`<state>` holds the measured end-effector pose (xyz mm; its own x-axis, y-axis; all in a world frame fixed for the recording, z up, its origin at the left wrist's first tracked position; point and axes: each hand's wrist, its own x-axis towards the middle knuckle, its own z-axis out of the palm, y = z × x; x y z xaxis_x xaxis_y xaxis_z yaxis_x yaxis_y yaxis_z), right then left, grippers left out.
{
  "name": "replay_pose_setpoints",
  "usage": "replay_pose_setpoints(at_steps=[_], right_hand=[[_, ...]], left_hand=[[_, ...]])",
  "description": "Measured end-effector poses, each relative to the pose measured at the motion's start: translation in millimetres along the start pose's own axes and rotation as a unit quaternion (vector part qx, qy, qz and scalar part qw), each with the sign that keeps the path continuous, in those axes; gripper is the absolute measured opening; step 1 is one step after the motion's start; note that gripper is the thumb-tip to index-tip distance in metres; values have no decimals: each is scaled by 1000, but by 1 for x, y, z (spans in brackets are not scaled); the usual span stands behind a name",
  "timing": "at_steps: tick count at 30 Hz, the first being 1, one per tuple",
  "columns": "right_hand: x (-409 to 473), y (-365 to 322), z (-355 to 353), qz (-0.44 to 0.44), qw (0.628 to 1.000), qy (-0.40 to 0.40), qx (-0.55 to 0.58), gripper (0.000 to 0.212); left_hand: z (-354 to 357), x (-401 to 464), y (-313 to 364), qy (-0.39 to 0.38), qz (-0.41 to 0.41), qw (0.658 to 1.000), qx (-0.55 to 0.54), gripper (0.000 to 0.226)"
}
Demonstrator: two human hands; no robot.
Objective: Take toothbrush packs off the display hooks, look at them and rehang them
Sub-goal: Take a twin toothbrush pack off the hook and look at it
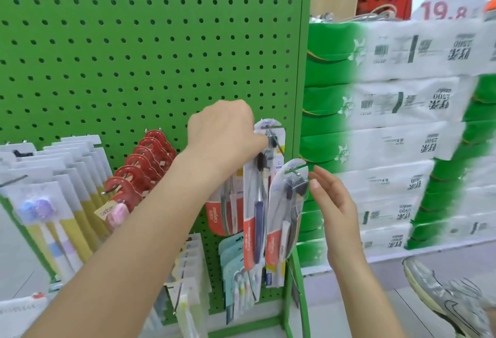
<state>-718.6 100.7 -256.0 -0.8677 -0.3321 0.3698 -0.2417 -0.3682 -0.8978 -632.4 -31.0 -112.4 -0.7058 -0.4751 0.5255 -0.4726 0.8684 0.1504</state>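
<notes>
On the green pegboard a metal display hook carries Colgate toothbrush packs. My left hand pinches the top of the rear pack, right at the hook. A second Colgate pack hangs near the hook's outer tip. My right hand is beside that pack's upper right edge, fingers straight, fingertips at or almost at the card. Whether they touch it is unclear.
Red-carded toothbrush packs and white-and-yellow packs hang to the left. Teal packs hang lower down. Stacked green-and-white tissue bundles stand to the right. A person's grey sneaker is at the lower right.
</notes>
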Motion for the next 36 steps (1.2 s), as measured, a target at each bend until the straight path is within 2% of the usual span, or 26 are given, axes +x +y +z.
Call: replay_pose_setpoints(at_steps=[4,8,19,23,28,32,34,36], right_hand=[[5,-2,0,-4,1000,-11,13,28],[6,-3,2,-7,999,-23,25,32],[5,-4,6,-11,998,-41,36,41],[4,-5,6,-13,998,-41,44,40],[4,-5,5,-11,998,-43,44,28],[3,-5,5,-15,998,-41,37,34],[2,-6,5,-19,998,-45,26,42],[3,-7,6,-21,999,-45,21,45]], left_hand=[[6,15,6,-66,17,997,39,18],[10,21,6,-89,25,995,30,7],[23,30,4,-145,51,987,-47,14],[28,35,4,-145,55,985,-70,13],[34,37,6,-156,66,982,-82,12],[27,40,1,-185,64,978,-77,22],[21,46,-4,-168,48,980,-99,24],[19,55,-6,-113,40,990,-72,19]])
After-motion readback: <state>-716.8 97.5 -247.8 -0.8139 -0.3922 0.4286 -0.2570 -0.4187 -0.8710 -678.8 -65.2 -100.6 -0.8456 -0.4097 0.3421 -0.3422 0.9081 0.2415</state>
